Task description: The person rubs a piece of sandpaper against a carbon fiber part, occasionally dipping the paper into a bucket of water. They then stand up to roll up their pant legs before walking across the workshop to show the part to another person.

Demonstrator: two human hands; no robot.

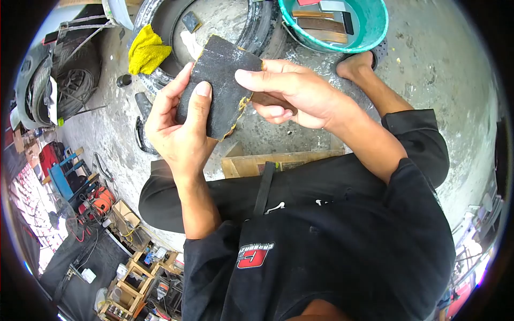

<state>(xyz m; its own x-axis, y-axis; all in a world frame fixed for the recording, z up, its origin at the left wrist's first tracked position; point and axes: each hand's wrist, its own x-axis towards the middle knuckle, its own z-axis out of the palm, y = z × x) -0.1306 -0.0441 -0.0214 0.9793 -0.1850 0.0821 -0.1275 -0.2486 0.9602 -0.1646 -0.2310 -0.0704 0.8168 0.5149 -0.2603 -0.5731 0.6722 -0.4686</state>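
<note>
Both hands hold a flat, dark grey-black piece (222, 80) with ragged yellowish edges; its exact kind I cannot make out. My left hand (179, 123) grips its left side, with the thumb on the upper face and the fingers behind. At the right edge, my right hand (294, 91) pinches it, thumb on top and fingers partly hidden underneath. Something brown shows just below the piece beside my right fingers, only partly visible. The piece is raised above the floor, over my lap.
A teal bucket (375, 32) with several flat blocks stands at the top right, near a bare foot. A tyre (155, 21) lies at the top, with a yellow cloth (147, 51) on it. Wooden boards (235, 166) are by my legs; tools and wooden crates (134, 281) crowd the lower left.
</note>
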